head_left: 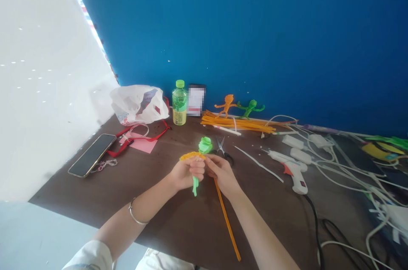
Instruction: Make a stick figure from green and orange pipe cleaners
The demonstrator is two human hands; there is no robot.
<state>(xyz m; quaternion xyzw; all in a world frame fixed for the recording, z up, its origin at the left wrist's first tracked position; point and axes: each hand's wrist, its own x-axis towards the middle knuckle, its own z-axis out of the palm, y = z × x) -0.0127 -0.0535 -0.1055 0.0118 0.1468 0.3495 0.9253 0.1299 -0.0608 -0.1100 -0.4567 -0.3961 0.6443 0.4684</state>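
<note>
My left hand (186, 174) is closed around a pipe-cleaner figure with a light green coiled head (205, 145). Its orange wound arm (188, 156) points left above my fingers, and light green legs (195, 186) hang below them. Close beside it, my right hand (223, 174) pinches an orange pipe cleaner (228, 222), whose long loose end slants down toward the table's front edge. My fingertips hide where the orange pipe cleaner meets the figure. Scissors (220, 147) lie just behind my right hand, partly covered by it.
A glue gun (295, 172), a white strip (259, 163) and tangled cables (353, 176) lie right. Behind are orange pipe cleaners (237, 123), an orange figure (228, 105), a green figure (252, 108) and a bottle (179, 104). Left are a plastic bag (137, 104) and phone (92, 155).
</note>
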